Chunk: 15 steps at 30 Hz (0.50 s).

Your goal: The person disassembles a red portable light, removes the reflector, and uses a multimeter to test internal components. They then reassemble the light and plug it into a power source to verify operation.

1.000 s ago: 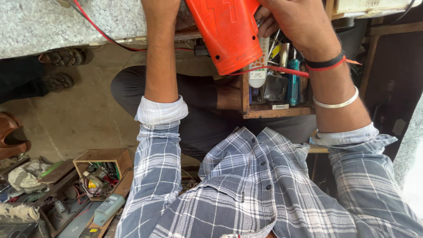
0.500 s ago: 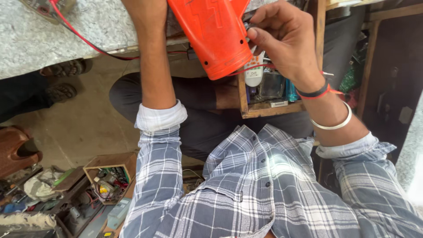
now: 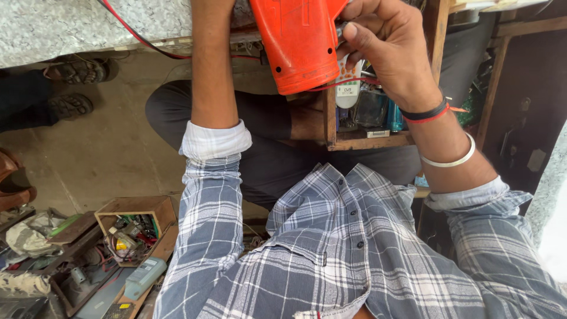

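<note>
Above the lap, the right hand (image 3: 390,53) curls closed around the orange tool body (image 3: 298,44) below the speckled worktop (image 3: 71,26); the left hand's grip is out of frame. Best to steady the casing, keeping the red wire (image 3: 133,35) slack.

I hold an orange plastic tool (image 3: 298,44) at the top centre of the frame, its rounded end pointing down toward my lap. Its smooth shell has a few small holes, and its upper part runs out of the frame.
</note>
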{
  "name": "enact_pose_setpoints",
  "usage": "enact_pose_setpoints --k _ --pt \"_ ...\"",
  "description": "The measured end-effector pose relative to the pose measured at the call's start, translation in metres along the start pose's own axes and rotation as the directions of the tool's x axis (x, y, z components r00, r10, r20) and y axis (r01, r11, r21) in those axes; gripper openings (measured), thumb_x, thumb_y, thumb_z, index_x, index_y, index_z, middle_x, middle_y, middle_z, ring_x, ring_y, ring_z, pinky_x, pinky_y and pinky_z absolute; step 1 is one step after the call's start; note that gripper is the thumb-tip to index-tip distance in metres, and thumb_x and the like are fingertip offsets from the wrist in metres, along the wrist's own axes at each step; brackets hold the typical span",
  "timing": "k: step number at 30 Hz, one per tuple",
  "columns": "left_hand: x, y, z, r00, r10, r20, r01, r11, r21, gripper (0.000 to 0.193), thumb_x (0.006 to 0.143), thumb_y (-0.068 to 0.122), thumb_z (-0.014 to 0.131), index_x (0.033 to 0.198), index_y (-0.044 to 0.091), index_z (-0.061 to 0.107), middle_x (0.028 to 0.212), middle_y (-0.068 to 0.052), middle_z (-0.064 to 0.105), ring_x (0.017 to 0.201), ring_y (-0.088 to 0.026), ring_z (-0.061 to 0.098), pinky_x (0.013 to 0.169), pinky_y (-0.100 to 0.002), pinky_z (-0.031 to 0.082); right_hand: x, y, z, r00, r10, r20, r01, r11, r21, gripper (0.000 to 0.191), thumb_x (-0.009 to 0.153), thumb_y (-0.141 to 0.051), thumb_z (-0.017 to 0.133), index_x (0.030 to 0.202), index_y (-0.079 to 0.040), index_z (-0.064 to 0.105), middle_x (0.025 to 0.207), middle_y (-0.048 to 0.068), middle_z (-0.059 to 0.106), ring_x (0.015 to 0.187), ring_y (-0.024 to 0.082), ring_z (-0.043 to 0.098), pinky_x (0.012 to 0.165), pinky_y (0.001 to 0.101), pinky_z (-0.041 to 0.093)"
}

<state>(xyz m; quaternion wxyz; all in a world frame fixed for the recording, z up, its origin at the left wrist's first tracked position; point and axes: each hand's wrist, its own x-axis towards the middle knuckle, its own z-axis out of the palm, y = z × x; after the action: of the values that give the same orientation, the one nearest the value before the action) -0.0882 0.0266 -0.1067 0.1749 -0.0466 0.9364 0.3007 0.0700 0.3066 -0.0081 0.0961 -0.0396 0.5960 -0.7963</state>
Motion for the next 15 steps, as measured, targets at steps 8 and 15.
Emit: enact_pose_setpoints --k 8,15 --pt "-0.006 0.011 -0.002 0.999 -0.001 -0.036 -0.001 0.999 -0.046 0.042 0.108 0.026 0.065 0.084 -0.008 0.058 0.072 -0.017 0.055 0.062 -0.028 0.048 0.063 -0.040 0.043 0.013 -0.001 0.006 0.998 -0.029 -0.054 0.029 1.000 0.008 0.043 0.115 -0.018 0.067 0.148 -0.006 0.041 0.115 0.009 0.073 0.092 0.012 0.072 0.073 0.0240 0.060" --pt "-0.055 0.057 -0.005 0.843 0.349 -0.409 -0.506 0.771 -0.386 0.037 0.108 0.028 0.066 0.109 -0.007 0.055 0.101 -0.018 0.058 0.094 -0.027 0.053 0.088 -0.040 0.045 0.025 -0.006 0.009 0.998 0.011 -0.069 -0.022 0.985 -0.169 0.045 0.110 -0.016 0.067 0.147 0.000 0.048 0.109 0.008 0.075 0.092 0.010 0.070 0.068 0.0230 0.058"
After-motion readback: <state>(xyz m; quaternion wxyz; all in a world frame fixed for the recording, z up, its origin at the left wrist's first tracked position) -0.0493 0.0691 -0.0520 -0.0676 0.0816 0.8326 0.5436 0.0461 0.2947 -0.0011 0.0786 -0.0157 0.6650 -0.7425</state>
